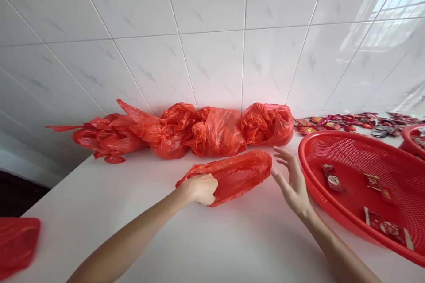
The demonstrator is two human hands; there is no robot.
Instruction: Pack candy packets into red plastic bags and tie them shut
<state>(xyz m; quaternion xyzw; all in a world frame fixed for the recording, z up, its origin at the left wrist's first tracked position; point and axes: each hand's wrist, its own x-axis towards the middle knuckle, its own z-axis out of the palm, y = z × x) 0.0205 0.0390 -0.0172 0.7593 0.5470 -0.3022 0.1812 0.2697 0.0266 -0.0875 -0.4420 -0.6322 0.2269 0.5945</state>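
Observation:
A filled red plastic bag (pixel 237 172) lies on its side on the white table (pixel 139 212). My left hand (pixel 199 189) is closed on the bag's left end, gripping the plastic. Just to the right of the bag, my right hand (pixel 292 181) hovers with its fingers spread, its fingertips close to the bag's right end but holding nothing. Several more filled red bags (pixel 186 130) lie in a row behind, against the tiled wall.
A large red mesh basket (pixel 332 150) stands at the right with a few red packets (pixel 334 179) inside. Loose red packets (pixel 348 121) are scattered behind it, beside a second red basket (pixel 411 135). Another red bag (pixel 16 243) shows at the lower left edge.

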